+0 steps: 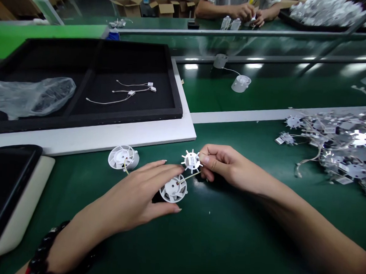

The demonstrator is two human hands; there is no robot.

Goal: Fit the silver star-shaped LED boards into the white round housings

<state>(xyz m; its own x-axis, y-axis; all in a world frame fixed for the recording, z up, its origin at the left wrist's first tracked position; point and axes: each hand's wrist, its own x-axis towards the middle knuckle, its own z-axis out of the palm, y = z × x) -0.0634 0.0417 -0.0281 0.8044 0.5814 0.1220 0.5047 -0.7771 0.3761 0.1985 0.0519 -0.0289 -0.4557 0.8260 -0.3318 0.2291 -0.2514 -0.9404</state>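
A white round fan housing (173, 189) with vanes sits on the green tabletop, and my left hand (149, 188) curves around it, fingers on its far side and thumb on its near side. A thin yellowish wire runs from its centre toward my right hand (217, 161). Between thumb and forefinger, that hand pinches a small white star-shaped plate (192, 161) with short spokes and a label on its face, just beyond the housing. Left of these, close to my left fingers, stands a second fan housing (123, 157) with its own wire.
A black tray (126, 109) holds thin cables and a plastic bag (34, 94). At right lies a heap of silvery star-shaped plates (348, 149) with wires. A dark-screened device (10, 193) is at left. Opposite, a co-worker's hands (249, 13) handle white parts; two housings (241, 83) lie on the belt.
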